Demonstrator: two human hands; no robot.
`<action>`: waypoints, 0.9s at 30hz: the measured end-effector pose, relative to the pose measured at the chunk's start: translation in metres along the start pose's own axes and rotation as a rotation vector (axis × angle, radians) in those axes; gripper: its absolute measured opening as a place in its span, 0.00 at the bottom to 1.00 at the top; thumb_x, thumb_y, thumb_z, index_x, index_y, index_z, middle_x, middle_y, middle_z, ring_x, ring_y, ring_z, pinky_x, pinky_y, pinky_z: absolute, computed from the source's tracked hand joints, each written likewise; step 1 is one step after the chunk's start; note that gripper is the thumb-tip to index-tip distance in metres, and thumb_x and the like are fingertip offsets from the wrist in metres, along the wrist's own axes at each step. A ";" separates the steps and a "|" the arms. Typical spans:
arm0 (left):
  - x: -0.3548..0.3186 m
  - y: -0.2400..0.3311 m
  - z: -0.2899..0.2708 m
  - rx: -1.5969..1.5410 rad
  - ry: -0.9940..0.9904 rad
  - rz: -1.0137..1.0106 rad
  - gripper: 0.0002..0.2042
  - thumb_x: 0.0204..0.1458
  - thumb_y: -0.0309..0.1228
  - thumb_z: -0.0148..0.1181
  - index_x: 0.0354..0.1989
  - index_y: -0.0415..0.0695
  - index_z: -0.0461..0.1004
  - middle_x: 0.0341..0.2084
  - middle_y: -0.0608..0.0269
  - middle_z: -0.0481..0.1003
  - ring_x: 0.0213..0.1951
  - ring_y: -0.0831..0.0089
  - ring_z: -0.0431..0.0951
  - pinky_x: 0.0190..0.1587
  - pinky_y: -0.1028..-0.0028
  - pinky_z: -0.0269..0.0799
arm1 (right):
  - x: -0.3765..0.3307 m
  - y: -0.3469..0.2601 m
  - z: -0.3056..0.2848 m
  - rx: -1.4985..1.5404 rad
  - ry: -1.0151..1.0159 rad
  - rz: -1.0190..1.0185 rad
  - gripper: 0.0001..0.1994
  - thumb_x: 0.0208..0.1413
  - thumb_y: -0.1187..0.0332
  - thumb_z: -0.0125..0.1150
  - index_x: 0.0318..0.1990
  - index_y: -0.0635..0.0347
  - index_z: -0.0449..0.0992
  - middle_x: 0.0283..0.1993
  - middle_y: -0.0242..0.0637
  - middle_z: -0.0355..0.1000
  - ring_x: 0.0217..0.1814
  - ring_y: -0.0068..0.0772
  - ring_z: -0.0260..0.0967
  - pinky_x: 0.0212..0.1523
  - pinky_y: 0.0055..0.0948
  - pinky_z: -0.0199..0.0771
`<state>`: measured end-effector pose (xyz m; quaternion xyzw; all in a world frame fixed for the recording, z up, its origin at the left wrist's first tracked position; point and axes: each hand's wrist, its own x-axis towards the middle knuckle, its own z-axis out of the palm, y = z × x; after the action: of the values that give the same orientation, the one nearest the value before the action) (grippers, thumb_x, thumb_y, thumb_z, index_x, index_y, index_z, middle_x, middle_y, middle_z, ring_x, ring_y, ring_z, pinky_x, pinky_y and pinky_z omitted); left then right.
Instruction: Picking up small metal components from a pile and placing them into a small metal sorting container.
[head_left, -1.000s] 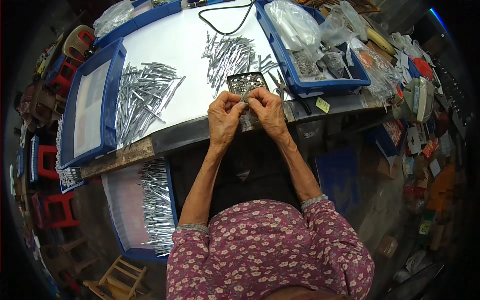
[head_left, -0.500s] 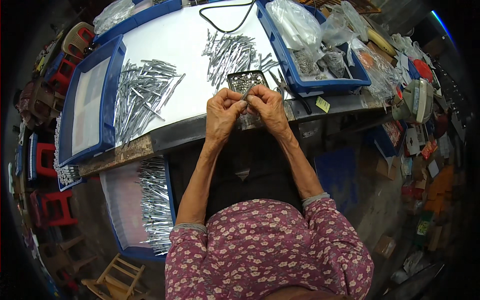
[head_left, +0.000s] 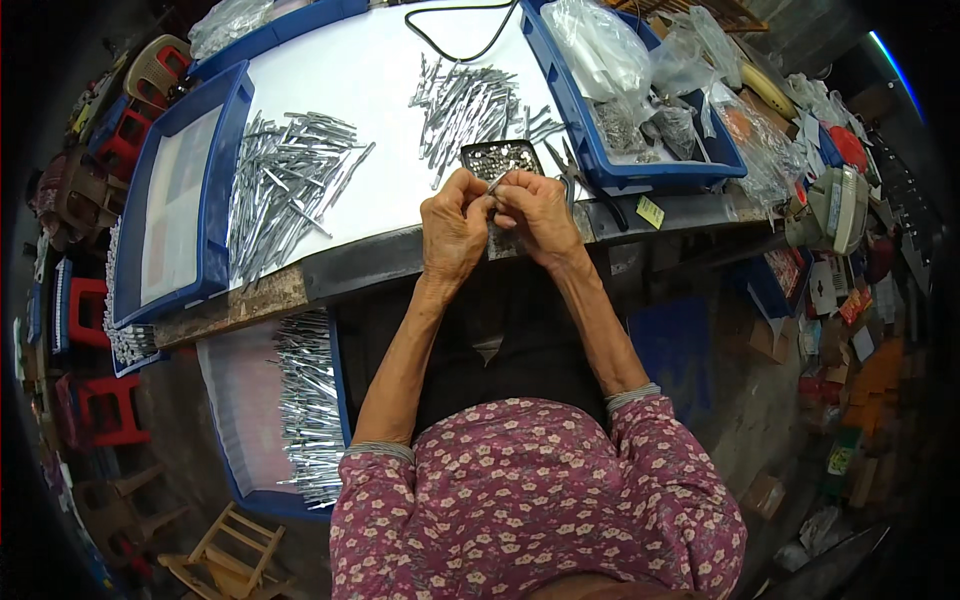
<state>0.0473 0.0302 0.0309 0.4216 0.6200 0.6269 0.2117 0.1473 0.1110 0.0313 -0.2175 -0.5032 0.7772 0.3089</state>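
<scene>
Shifted slightly, left hand and right hand hold metal piece between them.

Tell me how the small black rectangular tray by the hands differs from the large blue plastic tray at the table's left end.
The small black rectangular tray is far smaller than the large blue plastic tray. The black tray holds many small shiny pieces; the blue tray shows a pale flat lining. Both are roughly rectangular with raised rims.
</scene>
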 end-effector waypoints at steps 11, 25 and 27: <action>0.001 -0.001 -0.002 -0.241 -0.016 -0.035 0.02 0.48 0.20 0.52 0.29 0.36 0.68 0.19 0.64 0.71 0.19 0.84 0.68 0.22 0.85 0.63 | 0.000 -0.015 0.000 0.050 -0.074 0.067 0.06 0.52 0.72 0.50 0.28 0.66 0.70 0.23 0.28 0.63 0.23 0.14 0.57 0.20 0.13 0.54; 0.002 0.000 -0.010 -0.414 -0.138 -0.248 0.05 0.52 0.26 0.51 0.31 0.36 0.68 0.16 0.65 0.69 0.15 0.87 0.61 0.15 0.89 0.53 | 0.015 -0.018 0.006 -0.525 0.045 -0.260 0.12 0.56 0.66 0.49 0.23 0.63 0.68 0.16 0.22 0.55 0.18 0.11 0.49 0.17 0.15 0.48; 0.001 0.002 -0.011 -0.406 -0.141 -0.248 0.05 0.52 0.27 0.51 0.31 0.36 0.68 0.16 0.66 0.69 0.15 0.87 0.61 0.15 0.89 0.53 | 0.019 -0.016 0.004 -0.580 0.043 -0.302 0.13 0.56 0.66 0.49 0.21 0.62 0.67 0.15 0.22 0.55 0.18 0.11 0.49 0.17 0.16 0.48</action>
<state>0.0381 0.0244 0.0343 0.3338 0.5122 0.6769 0.4100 0.1358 0.1264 0.0468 -0.2355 -0.7235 0.5421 0.3567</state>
